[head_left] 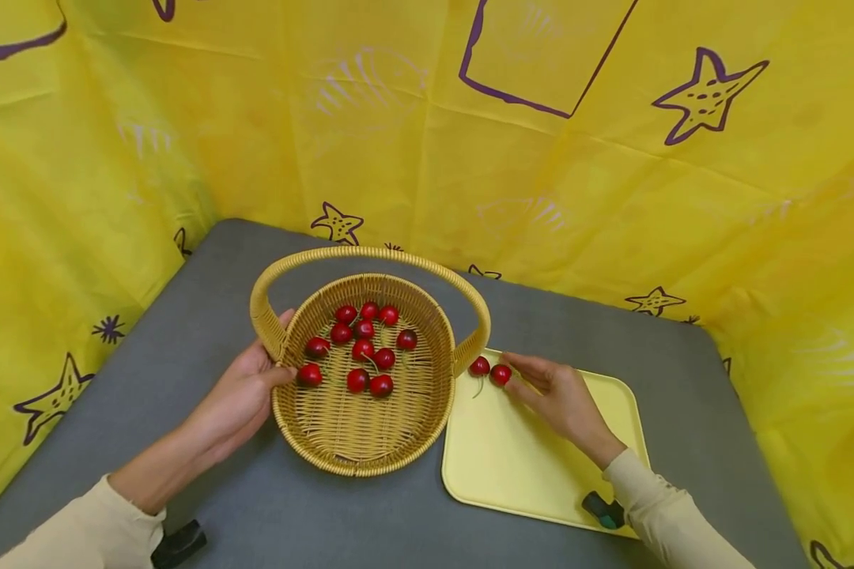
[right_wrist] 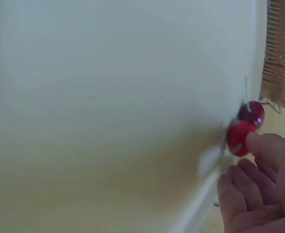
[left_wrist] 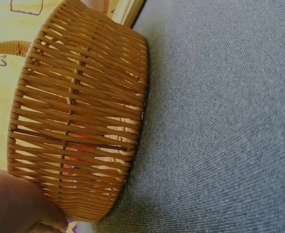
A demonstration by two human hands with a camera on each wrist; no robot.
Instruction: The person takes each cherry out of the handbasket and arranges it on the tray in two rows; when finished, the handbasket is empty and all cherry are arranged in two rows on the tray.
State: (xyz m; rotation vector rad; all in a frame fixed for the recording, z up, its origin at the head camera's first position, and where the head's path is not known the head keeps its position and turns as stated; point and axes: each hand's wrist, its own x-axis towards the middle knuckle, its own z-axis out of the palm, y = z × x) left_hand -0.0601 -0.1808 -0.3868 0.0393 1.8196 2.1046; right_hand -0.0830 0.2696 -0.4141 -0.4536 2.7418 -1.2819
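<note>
A round wicker basket (head_left: 363,466) with an arched handle holds several red cherries (head_left: 362,349). My left hand (head_left: 238,387) grips its left side, with the thumb over the rim near the handle's foot and the other fingers behind the wall. In the left wrist view, the woven wall (left_wrist: 79,111) fills much of the picture. At the far left corner of the yellow tray (head_left: 527,458), my right hand (head_left: 558,395) pinches a cherry (head_left: 500,374) between thumb and forefinger. Right beside it lies another cherry (head_left: 479,366) with a thin stem (right_wrist: 246,90).
The tray stands just right of the basket on a grey cloth-covered table (head_left: 370,521). Yellow curtains (head_left: 427,158) printed with starfish and fish rise behind the table and at both sides. Dark straps (head_left: 178,545) show by the wrists.
</note>
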